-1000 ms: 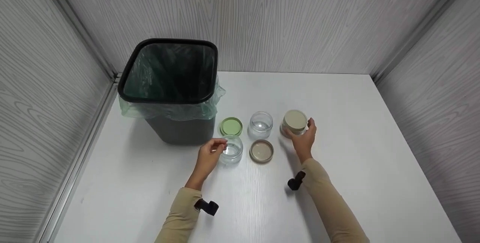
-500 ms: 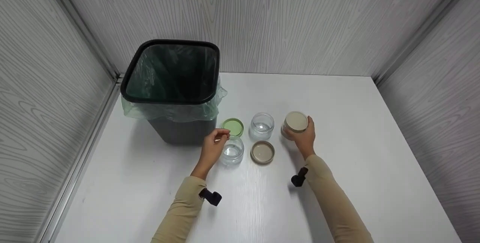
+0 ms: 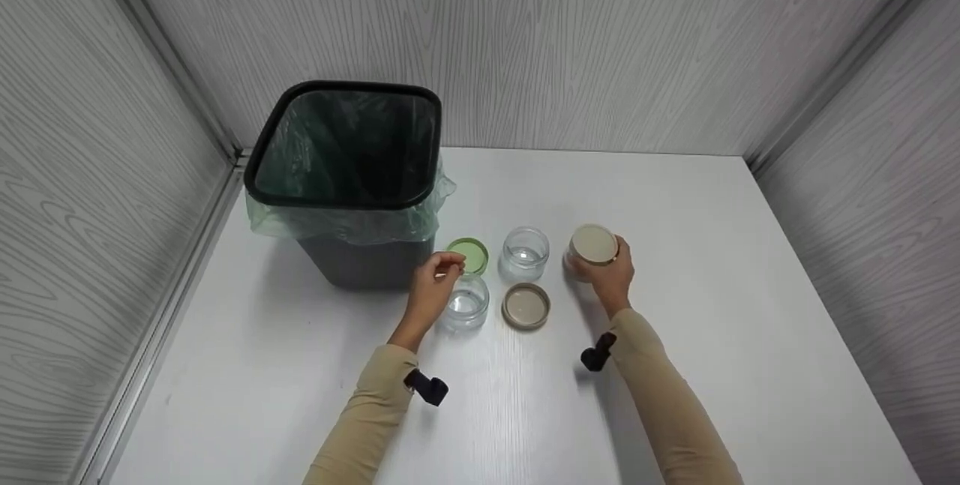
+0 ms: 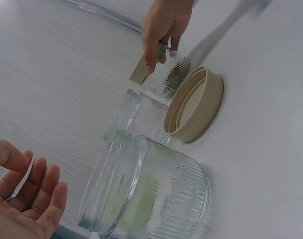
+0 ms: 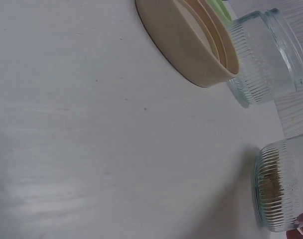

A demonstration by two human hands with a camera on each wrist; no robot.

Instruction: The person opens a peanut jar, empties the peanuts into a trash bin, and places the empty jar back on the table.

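Head view: the right hand (image 3: 611, 279) grips the lidded jar (image 3: 591, 252) right of the row on the desk (image 3: 675, 193); the left hand (image 3: 433, 286) hovers relaxed by an open jar (image 3: 466, 303).

Left wrist view: ribbed glass looks rigid, breakable, slippery; the grip on the sidewall seems soundest.

Right wrist view: fingertips touch the jar's wall.

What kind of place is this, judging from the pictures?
Probably a small recording booth, not a kitchen: plain grey wood-grain panels close in a bare white table, which carries only a lined waste bin, ribbed glass jars and loose lids.
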